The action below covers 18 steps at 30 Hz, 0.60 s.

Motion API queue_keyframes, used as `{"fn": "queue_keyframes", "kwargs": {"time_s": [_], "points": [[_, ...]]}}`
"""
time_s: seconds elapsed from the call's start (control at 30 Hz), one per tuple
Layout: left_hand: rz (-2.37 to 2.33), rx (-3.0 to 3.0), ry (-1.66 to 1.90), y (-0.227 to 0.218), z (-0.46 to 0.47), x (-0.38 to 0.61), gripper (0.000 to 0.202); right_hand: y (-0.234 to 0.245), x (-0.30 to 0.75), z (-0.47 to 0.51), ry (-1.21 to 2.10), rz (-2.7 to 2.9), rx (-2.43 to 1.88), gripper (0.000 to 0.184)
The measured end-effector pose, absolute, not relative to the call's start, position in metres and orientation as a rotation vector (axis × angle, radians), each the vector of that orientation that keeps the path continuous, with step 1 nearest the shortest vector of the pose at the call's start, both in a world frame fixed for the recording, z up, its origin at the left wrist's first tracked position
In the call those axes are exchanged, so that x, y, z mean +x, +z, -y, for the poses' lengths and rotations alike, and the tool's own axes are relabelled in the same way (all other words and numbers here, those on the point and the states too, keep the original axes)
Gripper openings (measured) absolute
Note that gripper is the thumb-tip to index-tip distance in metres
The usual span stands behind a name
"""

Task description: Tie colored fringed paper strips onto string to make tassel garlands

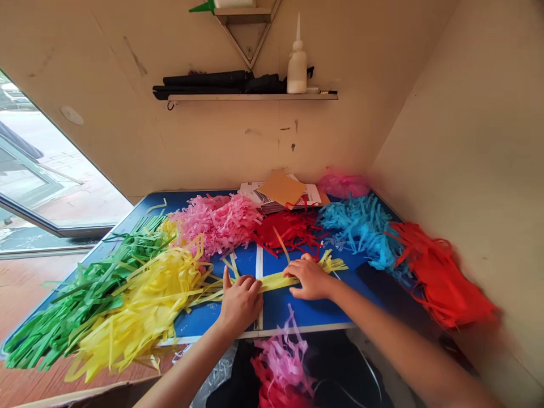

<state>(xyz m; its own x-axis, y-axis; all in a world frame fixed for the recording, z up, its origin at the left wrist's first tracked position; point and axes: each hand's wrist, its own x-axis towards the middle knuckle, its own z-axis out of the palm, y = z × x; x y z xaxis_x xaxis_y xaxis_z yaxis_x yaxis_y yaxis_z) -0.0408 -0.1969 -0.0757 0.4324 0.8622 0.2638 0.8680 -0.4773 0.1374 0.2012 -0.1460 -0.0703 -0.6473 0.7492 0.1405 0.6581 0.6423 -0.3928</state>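
Lying across the middle of the blue table (276, 311), a flattened bundle of yellow strips (275, 281) passes under both hands, its cut ends fanning out beyond the right one. The left hand (240, 304) rests at the bundle's left part, most of its fingers bent together over the strips while one at the outer side sticks up; whether they pinch or only press, I cannot tell. The right hand (312, 277) curls its fingers over the bundle farther right, with the thumb apart on the near side; its grip underneath is hidden. A loose heap of yellow strips (147, 306) sits left of the left hand, beside a green heap (85, 300) along the table's left side. Behind these lies a pink heap (219, 221), then a dark red heap (289, 229) in front of stacked papers (250, 190), a blue heap (361, 224) and, at the right, a bright red heap (446, 275). More pink strips (283, 357) hang below the table's near edge. A white bottle (297, 68) stands on the wall shelf (255, 97).
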Motion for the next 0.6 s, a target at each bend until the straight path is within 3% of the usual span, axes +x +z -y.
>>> {"fn": "queue_keyframes", "kwargs": {"time_s": [0.07, 0.17, 0.6], "points": [[1.612, -2.664, -0.494, -0.077, 0.196, -0.043, 0.02, -0.07, 0.201, 0.143, 0.43, 2.601, -1.153, 0.025], [1.719, -2.68, -0.579, -0.077, 0.193, -0.048, 0.026, -0.071, 0.2, 0.137, 0.502, 2.585, -1.252, 0.011], [1.946, -2.559, -0.513, -0.073, 0.173, -0.046, 0.029, -0.075, 0.182, 0.127, 0.472, 2.5, -1.559, 0.014]]}}
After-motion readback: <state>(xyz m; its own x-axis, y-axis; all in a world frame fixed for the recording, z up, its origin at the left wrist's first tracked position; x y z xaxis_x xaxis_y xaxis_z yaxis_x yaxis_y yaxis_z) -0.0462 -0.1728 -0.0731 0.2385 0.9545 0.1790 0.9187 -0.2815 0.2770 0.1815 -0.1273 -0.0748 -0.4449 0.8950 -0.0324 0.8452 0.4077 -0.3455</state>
